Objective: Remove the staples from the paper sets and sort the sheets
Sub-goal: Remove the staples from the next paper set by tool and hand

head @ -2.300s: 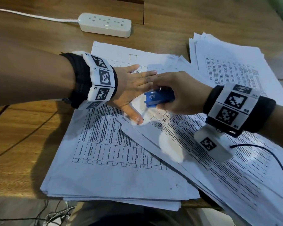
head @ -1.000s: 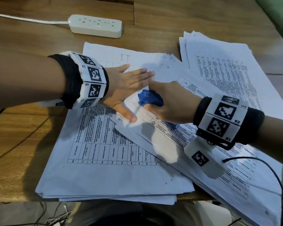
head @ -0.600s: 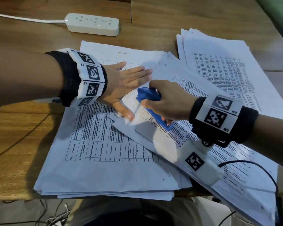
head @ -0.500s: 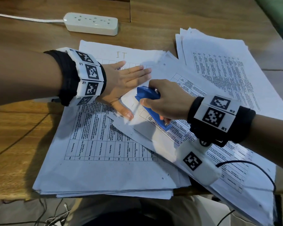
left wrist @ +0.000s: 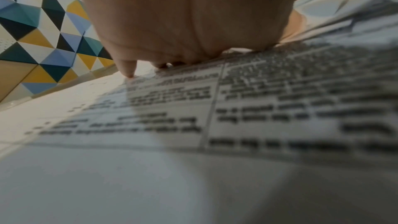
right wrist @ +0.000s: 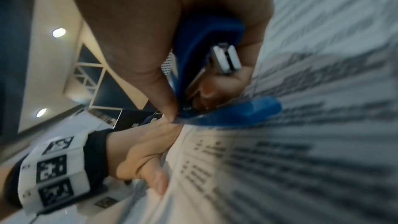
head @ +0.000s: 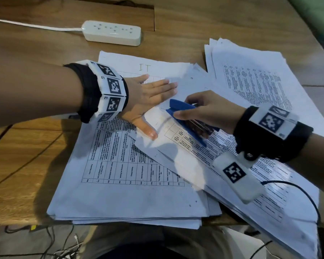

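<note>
A stapled paper set (head: 223, 152) with printed tables lies slanted across the middle of the desk. My left hand (head: 148, 101) lies flat on its upper corner, fingers straight and thumb spread, pressing the sheets down; the left wrist view shows the palm (left wrist: 189, 23) on the printed paper (left wrist: 237, 108). My right hand (head: 204, 111) grips a blue stapler (head: 187, 118), its front end set on the paper just right of my left thumb. In the right wrist view the blue stapler (right wrist: 204, 67) sits between my thumb and fingers, its base on the sheet (right wrist: 301, 159). I cannot make out the staple.
A pile of table sheets (head: 120, 184) lies under the set at the desk's near edge. Another paper stack (head: 251, 79) lies at the back right. A white power strip (head: 112, 32) with its cord sits at the back. Cables hang below the desk edge.
My right hand has turned the blue stapler so that its length lies along the sheet, and has drawn back a little to the right. My left hand has stayed pressed on the corner.
</note>
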{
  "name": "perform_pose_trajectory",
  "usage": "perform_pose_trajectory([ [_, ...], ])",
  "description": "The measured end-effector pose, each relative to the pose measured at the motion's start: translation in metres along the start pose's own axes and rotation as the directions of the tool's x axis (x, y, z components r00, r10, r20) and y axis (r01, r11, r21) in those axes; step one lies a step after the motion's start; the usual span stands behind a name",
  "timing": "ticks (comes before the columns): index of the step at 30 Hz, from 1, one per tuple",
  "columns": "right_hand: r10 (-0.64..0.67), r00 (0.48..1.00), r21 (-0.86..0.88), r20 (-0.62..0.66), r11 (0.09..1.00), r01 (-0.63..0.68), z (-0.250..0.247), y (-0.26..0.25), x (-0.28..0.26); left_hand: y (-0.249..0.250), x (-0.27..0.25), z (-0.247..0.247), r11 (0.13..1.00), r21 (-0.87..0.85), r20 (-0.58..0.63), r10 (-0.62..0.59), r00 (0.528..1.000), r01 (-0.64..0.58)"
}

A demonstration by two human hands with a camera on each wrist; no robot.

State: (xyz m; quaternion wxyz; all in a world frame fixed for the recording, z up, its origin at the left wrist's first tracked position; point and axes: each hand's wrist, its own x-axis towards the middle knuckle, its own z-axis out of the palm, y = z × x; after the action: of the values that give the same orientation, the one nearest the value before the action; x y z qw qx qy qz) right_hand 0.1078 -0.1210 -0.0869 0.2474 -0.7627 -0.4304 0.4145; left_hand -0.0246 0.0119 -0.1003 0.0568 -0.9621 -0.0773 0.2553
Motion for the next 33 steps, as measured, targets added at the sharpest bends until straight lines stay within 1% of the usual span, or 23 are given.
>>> perform_pose_trajectory([
  [1,-0.033,0.999,-0.048,-0.017,0.998,0.032,-0.004,0.002,-0.004,0.000,-0.003,-0.001,0.999,0.036,0.005,0.012,1.000,-0.012],
  [2,-0.088,0.995,-0.133,-0.039,0.988,0.082,-0.007,0.004,-0.009,-0.001,-0.005,-0.002,0.998,0.051,0.010,0.024,1.000,-0.024],
  [3,-0.157,0.986,-0.250,-0.065,0.959,0.136,-0.008,0.005,-0.014,-0.002,-0.007,-0.004,0.998,0.050,0.015,0.033,0.999,-0.034],
  [5,-0.295,0.948,-0.451,-0.121,0.867,0.212,-0.008,0.008,-0.024,-0.004,-0.008,-0.004,0.997,0.072,0.024,0.027,0.999,-0.028],
  [7,-0.397,0.909,-0.505,-0.129,0.815,0.284,-0.004,0.009,-0.030,-0.003,-0.009,-0.001,0.999,0.049,0.015,-0.004,1.000,0.003],
  [10,-0.461,0.885,-0.556,-0.067,0.754,0.350,0.006,0.010,-0.030,-0.001,-0.015,0.006,0.999,-0.045,0.028,-0.025,0.999,0.026],
  [15,-0.496,0.868,-0.614,-0.011,0.689,0.386,0.015,0.007,-0.027,0.002,-0.016,0.010,0.991,-0.128,0.050,-0.026,0.998,0.033],
  [19,-0.512,0.858,-0.651,0.037,0.639,0.410,0.020,0.003,-0.025,0.003,-0.012,0.011,0.991,-0.123,0.054,-0.047,0.997,0.054],
  [21,-0.507,0.860,-0.645,0.050,0.641,0.416,0.023,0.000,-0.025,0.002,-0.010,0.012,0.992,-0.112,0.044,-0.053,0.998,0.058],
  [27,-0.422,0.904,-0.607,0.060,0.704,0.369,0.029,-0.001,-0.026,0.003,-0.009,0.014,0.990,-0.123,0.030,-0.061,0.998,0.064],
  [31,-0.372,0.921,-0.630,0.115,0.690,0.357,0.032,-0.002,-0.027,0.003,-0.009,0.015,0.989,-0.136,0.024,-0.057,0.998,0.060],
  [33,-0.364,0.924,-0.627,0.116,0.695,0.352,0.033,-0.002,-0.029,0.003,-0.009,0.014,0.988,-0.139,0.023,-0.057,0.998,0.060],
])
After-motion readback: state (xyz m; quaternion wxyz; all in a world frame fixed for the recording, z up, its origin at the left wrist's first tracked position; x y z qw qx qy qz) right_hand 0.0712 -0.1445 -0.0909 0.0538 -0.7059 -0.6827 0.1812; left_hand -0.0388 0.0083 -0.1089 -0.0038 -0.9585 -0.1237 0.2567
